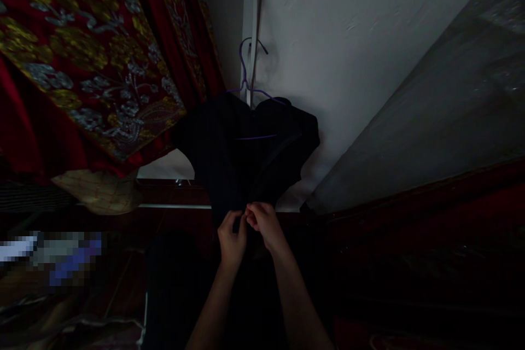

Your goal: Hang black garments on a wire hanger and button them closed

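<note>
A dark short-sleeved top (221,142) with a deep V front hangs on a purple wire hanger (245,74), whose hook sits at a narrow white strip on the wall. My left hand (232,235) pinches the top's front edge just below the V, thumb and index finger curled together. Beside it, almost touching, my right hand (262,221) is closed on the same edge with its fingers bunched. Any small fastener between the fingertips is too dark to make out. The lower part of the top merges into shadow behind my wrists.
Red cloth with gold and silver embroidery (94,49) hangs at the upper left, close to the top. A checked cream cloth (100,191) lies below it. Grey translucent sheeting (451,98) slants across the right, above dark red fabric (471,202). A blurred patch covers the lower left.
</note>
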`<act>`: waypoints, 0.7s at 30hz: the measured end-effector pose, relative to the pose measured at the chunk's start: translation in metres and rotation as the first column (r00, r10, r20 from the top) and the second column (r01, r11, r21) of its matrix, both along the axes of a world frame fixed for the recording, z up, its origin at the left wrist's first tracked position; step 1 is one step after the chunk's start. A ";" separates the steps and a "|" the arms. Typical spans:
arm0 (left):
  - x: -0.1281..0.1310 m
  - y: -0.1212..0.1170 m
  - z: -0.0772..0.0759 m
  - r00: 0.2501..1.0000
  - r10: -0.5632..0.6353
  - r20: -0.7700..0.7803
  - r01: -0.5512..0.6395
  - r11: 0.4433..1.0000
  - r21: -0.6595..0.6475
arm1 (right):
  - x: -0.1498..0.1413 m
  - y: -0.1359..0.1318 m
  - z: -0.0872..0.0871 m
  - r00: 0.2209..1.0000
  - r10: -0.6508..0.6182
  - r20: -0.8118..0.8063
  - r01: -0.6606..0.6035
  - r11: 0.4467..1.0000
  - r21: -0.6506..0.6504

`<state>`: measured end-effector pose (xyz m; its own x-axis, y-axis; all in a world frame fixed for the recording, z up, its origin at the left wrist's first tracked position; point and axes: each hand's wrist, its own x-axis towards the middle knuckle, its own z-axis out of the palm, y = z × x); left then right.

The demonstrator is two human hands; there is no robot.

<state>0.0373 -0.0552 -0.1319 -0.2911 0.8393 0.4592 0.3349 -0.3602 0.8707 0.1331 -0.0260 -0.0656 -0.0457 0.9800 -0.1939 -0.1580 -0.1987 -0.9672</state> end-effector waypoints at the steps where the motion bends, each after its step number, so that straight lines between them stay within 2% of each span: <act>1: 0.002 0.001 0.002 1.000 -0.012 -0.009 0.011 1.000 -0.009 | -0.001 0.007 0.006 1.000 -0.023 -0.006 0.023 1.000 0.017; 4: 0.010 0.005 0.004 0.998 -0.049 -0.047 0.046 0.998 -0.050 | -0.001 0.045 0.043 0.997 -0.080 -0.014 0.081 0.992 0.093; 7: 0.014 0.009 0.000 0.991 -0.097 -0.088 0.091 0.993 -0.075 | -0.002 0.094 0.103 0.987 -0.152 -0.043 0.158 0.963 0.217; 8: 0.014 0.011 -0.002 0.989 -0.110 -0.099 0.102 0.992 -0.081 | -0.002 0.108 0.124 0.982 -0.183 -0.043 0.188 0.935 0.300; 10: 0.011 0.018 -0.005 0.984 -0.135 -0.118 0.124 0.988 -0.090 | -0.005 0.125 0.156 0.985 -0.174 0.004 0.160 0.912 0.378; 11: 0.009 0.023 -0.004 0.980 -0.152 -0.126 0.141 0.986 -0.094 | -0.006 0.128 0.167 0.987 -0.158 0.027 0.133 0.905 0.404; 13: 0.002 0.035 0.003 0.969 -0.202 -0.140 0.189 0.977 -0.100 | -0.007 0.126 0.177 0.992 -0.119 0.047 0.088 0.897 0.433; 15: -0.006 0.051 0.023 0.960 -0.242 -0.143 0.231 0.968 -0.095 | -0.006 0.117 0.175 0.995 -0.099 0.025 0.076 0.883 0.463; 16: -0.010 0.059 0.039 0.959 -0.247 -0.138 0.239 0.968 -0.073 | -0.004 0.112 0.173 0.996 -0.091 0.016 0.072 0.876 0.477; 17: -0.015 0.067 0.059 0.963 -0.238 -0.127 0.235 0.971 -0.038 | -0.002 0.108 0.171 0.996 -0.084 0.016 0.065 0.867 0.493; 19: -0.022 0.084 0.105 0.981 -0.178 -0.072 0.187 0.970 0.153 | 0.002 0.100 0.169 0.996 -0.072 0.050 0.033 0.839 0.543; 21: -0.029 0.100 0.155 0.990 -0.125 -0.069 0.142 0.923 0.358 | 0.005 0.095 0.173 0.993 -0.064 0.101 -0.010 0.798 0.603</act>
